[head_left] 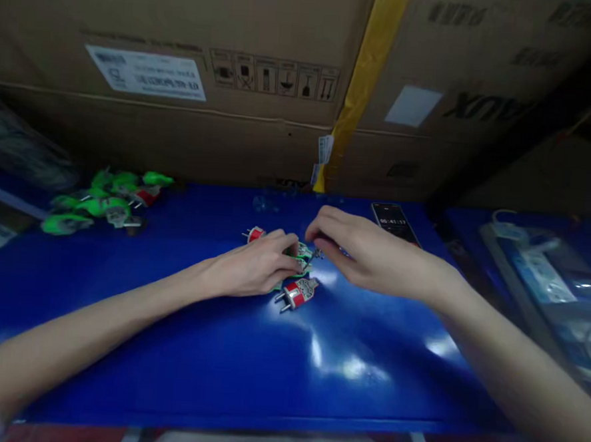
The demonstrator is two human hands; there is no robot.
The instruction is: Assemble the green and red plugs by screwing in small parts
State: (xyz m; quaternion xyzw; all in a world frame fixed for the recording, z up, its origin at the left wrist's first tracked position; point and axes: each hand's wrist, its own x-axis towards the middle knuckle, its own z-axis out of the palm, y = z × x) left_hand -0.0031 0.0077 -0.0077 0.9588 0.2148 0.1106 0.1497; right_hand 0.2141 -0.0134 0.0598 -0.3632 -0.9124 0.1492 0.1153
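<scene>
At the middle of the blue table, my left hand [260, 265] has its fingers bent over a small green plug part [301, 267]. My right hand [373, 252] comes in from the right, its thumb and fingertips pinched on a small dark metal piece [316, 253] beside that part. Just in front of the left fingertips lies a red and grey plug [298, 294] with two metal pins. Another red plug [254, 234] shows behind my left hand, partly covered by it.
Several green plug pieces [103, 206] are heaped at the back left. A phone [394, 220] with a timer lies at the back right. Cardboard boxes [230, 137] wall off the table's [192, 355] rear. Clear plastic bags [547, 276] are at the right.
</scene>
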